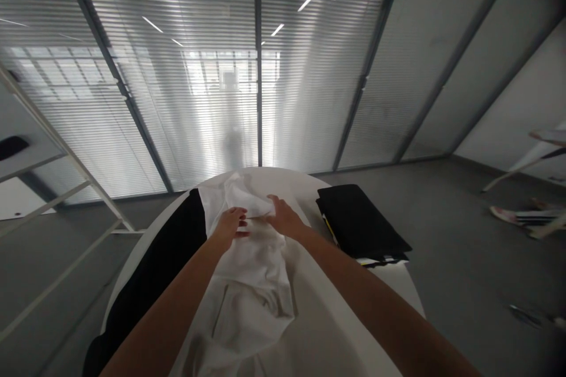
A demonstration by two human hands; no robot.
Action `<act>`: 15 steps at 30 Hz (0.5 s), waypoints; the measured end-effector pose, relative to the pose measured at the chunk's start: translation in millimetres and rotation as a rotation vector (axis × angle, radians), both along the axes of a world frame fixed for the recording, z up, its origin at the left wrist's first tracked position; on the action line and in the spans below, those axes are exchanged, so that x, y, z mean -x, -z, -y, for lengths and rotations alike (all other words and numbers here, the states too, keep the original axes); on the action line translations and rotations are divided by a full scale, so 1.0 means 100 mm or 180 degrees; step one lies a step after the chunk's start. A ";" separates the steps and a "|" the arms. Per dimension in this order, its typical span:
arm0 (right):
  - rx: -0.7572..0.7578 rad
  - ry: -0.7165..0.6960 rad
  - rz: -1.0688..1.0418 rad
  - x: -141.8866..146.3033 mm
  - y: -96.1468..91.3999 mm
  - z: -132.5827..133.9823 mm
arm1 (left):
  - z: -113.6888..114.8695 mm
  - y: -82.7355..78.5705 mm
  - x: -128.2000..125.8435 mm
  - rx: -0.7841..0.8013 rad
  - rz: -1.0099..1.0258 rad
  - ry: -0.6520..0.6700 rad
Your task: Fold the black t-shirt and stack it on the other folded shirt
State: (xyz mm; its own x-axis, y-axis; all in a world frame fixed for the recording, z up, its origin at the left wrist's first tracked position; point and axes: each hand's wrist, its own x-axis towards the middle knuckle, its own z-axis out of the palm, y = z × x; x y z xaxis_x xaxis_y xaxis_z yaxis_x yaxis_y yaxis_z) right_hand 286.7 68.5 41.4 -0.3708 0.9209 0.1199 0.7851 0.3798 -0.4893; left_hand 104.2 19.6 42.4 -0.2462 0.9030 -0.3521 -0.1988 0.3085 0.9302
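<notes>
A white garment [247, 288] lies stretched along the middle of a round white table [389, 283], with a chest pocket showing near me. My left hand [230, 225] and my right hand [283, 218] meet at its far end. Both pinch a bunched fold of the white fabric there. My forearms reach out over the garment from the bottom of the view.
A black cloth [159, 271] lies along the table's left side. A folded black stack [358, 221] sits at the right on some papers. Glass walls with blinds stand behind, a white frame [66, 188] at the left, and someone's striped shoe [522, 216] at the far right.
</notes>
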 end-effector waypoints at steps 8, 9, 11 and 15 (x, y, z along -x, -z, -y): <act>-0.0670 0.0141 0.0896 0.20 0.05 0.07 | -0.04 0.18 -0.02 0.0530 -0.0592 -0.0226; -0.0616 0.0180 0.0653 0.21 0.05 0.04 | -0.04 0.18 -0.02 0.0549 -0.0644 -0.0228; -0.0390 0.0279 0.0068 0.20 0.05 -0.03 | -0.04 0.19 -0.03 0.0583 -0.0712 -0.0202; -0.0116 0.0498 -0.1181 0.15 0.04 -0.21 | -0.03 0.20 -0.04 0.0611 -0.0699 -0.0171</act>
State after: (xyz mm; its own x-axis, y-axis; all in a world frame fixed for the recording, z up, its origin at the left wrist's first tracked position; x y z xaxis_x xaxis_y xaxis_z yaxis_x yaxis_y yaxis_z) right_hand 271.5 89.0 37.6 -0.1519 0.9555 0.2528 0.6075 0.2920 -0.7387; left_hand 108.3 22.7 22.3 -0.3811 0.8087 -0.4481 -0.0200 0.4774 0.8785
